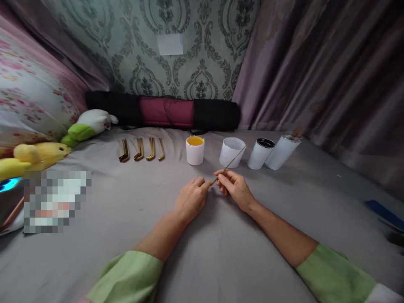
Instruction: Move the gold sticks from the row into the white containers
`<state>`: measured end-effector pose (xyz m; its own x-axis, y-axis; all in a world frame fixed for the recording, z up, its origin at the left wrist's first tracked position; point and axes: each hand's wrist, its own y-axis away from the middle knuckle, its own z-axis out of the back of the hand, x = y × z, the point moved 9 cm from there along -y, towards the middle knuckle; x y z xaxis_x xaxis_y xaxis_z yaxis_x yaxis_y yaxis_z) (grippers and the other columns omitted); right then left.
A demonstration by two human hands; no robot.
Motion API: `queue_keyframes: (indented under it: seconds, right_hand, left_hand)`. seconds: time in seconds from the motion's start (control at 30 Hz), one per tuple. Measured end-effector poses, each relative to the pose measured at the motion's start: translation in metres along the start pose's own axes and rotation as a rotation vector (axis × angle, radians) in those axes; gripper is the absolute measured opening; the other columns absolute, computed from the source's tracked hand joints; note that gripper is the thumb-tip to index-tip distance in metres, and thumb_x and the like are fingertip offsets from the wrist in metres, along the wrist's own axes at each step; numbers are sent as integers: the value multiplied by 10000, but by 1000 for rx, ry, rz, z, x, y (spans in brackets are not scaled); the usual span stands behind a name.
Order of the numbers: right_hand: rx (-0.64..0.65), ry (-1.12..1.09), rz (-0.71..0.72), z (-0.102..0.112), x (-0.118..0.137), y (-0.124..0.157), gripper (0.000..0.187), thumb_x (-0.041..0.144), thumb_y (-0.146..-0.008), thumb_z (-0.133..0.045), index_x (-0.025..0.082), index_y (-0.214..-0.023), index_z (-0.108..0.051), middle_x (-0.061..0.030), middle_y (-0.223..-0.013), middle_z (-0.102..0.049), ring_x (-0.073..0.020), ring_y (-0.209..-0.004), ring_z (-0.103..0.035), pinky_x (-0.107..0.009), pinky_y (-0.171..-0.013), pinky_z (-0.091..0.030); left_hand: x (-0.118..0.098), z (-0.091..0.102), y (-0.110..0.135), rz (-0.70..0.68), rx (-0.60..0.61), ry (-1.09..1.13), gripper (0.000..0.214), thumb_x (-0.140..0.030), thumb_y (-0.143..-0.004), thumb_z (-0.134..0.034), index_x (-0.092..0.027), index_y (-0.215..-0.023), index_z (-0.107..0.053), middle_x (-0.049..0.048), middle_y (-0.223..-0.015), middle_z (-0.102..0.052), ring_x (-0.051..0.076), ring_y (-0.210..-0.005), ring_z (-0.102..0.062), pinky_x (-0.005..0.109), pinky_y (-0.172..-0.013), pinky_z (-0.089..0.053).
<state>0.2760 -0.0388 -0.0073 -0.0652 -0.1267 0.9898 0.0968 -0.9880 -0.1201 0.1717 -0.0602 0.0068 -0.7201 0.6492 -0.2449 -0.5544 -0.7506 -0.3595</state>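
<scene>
My left hand (190,201) and my right hand (235,187) meet over the grey sheet (202,252), both pinched on a thin golden stick (230,164). The stick slants up and right toward an empty white cup (232,152). My left fingertips hold its lower end and my right fingers grip it slightly higher. Left of that cup stands a white cup of yellow liquid (195,150). Several bent golden pieces (141,150) lie in a row at the back left.
A black-rimmed white cup (260,153) and a tilted jar (283,151) stand at the right. A black and maroon roll (164,111) lies along the wall. Plush toys (34,155) sit at the left, and a blue object (383,212) at the right edge.
</scene>
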Motion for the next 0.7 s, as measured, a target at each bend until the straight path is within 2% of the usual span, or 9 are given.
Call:
queue_keyframes:
  seconds: [0.2, 0.4, 0.53, 0.7]
  right_hand:
    - [-16, 3, -17, 1, -6, -1, 360, 466, -759, -482, 143, -905, -546, -1, -663, -530, -59, -483, -447, -177, -416, -342]
    - [-17, -6, -29, 1, -7, -1, 326, 441, -760, -490, 150, -897, -546, 7, -652, -527, -60, -477, -445, -177, -409, -337]
    - [-37, 2, -31, 3, -6, -1, 313, 424, -766, -484, 149, -903, -547, 5, -656, -522, -60, -475, -444, -175, -402, -340]
    - [-102, 3, -33, 9, -5, -2, 304, 420, -755, -493, 150, -881, -550, 13, -630, -507, -63, -465, -442, -175, -387, -335]
  left_hand:
    - [3, 0, 1, 29, -21, 70, 312, -176, -847, -308, -203, -1024, -563, 58, -831, -537, 146, -786, -516, 250, -690, -408]
    - [11, 1, -1, 93, -99, 276, 265, -204, -846, -337, -190, -911, -594, 50, -786, -552, 132, -732, -536, 229, -665, -407]
    - [17, 3, -2, 131, -132, 387, 226, -161, -804, -389, -168, -850, -610, 48, -761, -589, 129, -699, -544, 226, -653, -406]
    - [29, 1, -2, 268, -159, 614, 225, -173, -773, -422, -170, -850, -634, 49, -786, -641, 133, -692, -571, 230, -633, -423]
